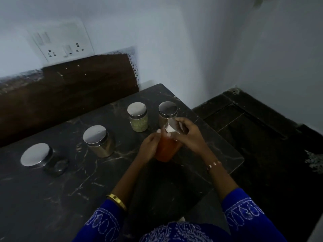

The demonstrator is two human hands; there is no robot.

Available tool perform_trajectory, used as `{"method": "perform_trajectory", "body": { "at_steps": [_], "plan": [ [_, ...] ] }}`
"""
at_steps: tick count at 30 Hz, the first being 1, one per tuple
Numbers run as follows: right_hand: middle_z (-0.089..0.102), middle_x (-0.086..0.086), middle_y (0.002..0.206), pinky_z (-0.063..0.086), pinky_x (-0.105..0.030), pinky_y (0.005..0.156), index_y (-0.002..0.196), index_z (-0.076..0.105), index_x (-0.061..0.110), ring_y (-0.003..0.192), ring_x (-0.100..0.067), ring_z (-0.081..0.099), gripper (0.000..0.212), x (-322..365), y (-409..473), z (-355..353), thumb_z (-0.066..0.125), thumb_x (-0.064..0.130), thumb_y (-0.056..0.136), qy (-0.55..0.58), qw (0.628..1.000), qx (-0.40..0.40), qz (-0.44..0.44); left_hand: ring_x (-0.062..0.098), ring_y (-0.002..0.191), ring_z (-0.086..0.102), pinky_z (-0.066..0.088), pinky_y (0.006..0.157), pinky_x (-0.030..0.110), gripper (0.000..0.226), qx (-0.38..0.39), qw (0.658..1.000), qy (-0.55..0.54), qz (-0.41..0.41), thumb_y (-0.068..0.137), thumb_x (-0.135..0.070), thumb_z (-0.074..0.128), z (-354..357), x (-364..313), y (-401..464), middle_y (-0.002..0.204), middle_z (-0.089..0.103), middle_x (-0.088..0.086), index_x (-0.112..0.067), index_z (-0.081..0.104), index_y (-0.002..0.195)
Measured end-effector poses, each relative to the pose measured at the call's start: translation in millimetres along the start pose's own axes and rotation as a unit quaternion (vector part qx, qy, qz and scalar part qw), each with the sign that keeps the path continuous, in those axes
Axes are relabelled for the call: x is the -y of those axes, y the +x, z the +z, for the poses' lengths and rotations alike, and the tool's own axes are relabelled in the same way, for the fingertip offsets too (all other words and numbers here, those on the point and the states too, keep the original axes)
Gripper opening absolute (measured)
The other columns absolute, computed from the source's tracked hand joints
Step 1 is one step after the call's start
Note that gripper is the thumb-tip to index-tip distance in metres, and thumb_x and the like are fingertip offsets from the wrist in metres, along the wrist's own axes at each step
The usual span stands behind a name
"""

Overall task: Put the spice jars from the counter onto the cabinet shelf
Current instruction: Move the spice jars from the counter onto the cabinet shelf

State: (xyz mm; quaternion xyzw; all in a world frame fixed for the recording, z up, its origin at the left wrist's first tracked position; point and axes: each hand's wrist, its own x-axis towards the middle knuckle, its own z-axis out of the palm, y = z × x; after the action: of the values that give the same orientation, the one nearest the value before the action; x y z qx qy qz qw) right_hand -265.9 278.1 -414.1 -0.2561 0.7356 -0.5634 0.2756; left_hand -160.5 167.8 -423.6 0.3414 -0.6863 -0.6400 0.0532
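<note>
- Farthest left on the dark marble table (52, 198), you had a low, wide jar (44, 158) with dark contents under a broad steel lid; it looked squat and stable, best taken around its glass wall below the lid.
- Next came a taller jar (99, 141) with a pale fill, also steel-lidded; the smooth glass probably ran slippery, so a full wrap around the body suited it.
- The green-filled jar (138, 117) stood farther back, narrow enough for one hand, and likely light.
- Your left hand (148, 147) was wrapped around the side of the orange-red jar (167, 150), which you held tilted, apparently just above the table near its right edge.
- Your right hand (187, 135) was closed over that jar's lid (170, 127), gripping its rim; whether the lid was tight I could not tell.
- Behind it, the brown-filled jar (167, 111) stood partly hidden; glass like this was fragile, so you needed soft landings.
- No cabinet shelf was in view.
</note>
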Motion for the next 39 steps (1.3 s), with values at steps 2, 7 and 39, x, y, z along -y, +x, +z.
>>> {"method": "perform_trajectory", "body": {
  "at_steps": [2, 7, 39],
  "plan": [
    [0.052, 0.008, 0.121, 0.051, -0.045, 0.093, 0.123, 0.052, 0.023, 0.119, -0.024, 0.051, 0.047, 11, 4, 3, 0.069, 0.016, 0.080, 0.055, 0.998, 0.030, -0.031, 0.021, 0.105, 0.053, 0.043, 0.094, 0.040, 0.045, 0.038, 0.998, -0.048, -0.021, 0.097, -0.045, 0.026, -19, -11, -7, 0.119, 0.051, 0.007, -0.019, 0.044, 0.129],
    [0.050, -0.012, 0.129, 0.057, -0.034, 0.073, 0.130, 0.045, 0.013, 0.106, -0.029, 0.058, 0.057, 35, 11, 19, 0.060, 0.031, 0.078, 0.246, 0.964, 0.085, -0.056, 0.029, 0.103, 0.057, 0.046, 0.088, 0.045, 0.032, 0.172, 0.943, -0.267, -0.093, 0.090, -0.044, 0.031, -53, -24, -34, 0.114, 0.054, 0.009, -0.029, 0.046, 0.114],
    [0.059, -0.003, 0.116, 0.050, -0.036, 0.093, 0.120, 0.045, 0.025, 0.108, -0.020, 0.059, 0.029, 203, 54, 96, 0.045, 0.035, 0.093, 0.190, 0.940, 0.233, -0.158, 0.017, 0.114, 0.056, 0.054, 0.085, 0.029, 0.044, -0.207, 0.918, -0.182, 0.286, 0.093, -0.017, 0.047, -148, -132, -62, 0.129, 0.054, 0.005, -0.020, 0.043, 0.136]
  ]
}}
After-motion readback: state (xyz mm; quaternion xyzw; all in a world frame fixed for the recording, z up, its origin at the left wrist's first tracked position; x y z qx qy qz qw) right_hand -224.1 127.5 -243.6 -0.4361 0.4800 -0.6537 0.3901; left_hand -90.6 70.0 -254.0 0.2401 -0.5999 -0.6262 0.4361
